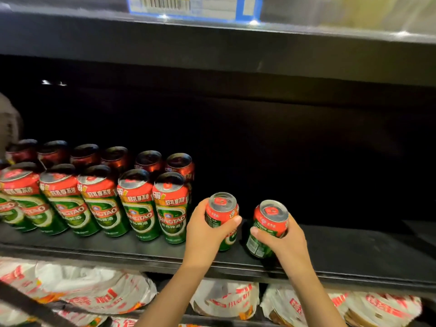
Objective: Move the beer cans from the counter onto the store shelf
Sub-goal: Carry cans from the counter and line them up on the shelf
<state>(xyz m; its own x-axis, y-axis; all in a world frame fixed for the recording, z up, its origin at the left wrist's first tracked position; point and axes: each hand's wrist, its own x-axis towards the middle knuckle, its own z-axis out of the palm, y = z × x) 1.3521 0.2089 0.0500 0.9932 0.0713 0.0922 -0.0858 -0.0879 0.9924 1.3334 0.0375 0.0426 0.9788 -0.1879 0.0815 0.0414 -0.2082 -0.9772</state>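
1. Both hands reaching forward over the dark shelf [354,253], arms extended.
2. Left hand [207,234] wrapped around one beer can [221,215].
3. Right hand [283,241] wrapped around a second can [266,230], tilted, near the shelf's front edge.
4. "TSINGTAO" readable on shelved cans [139,208] to the left.

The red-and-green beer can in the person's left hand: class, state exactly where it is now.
In the head view, the left hand holds this red-and-green beer can over the black shelf, just right of the front row of cans.
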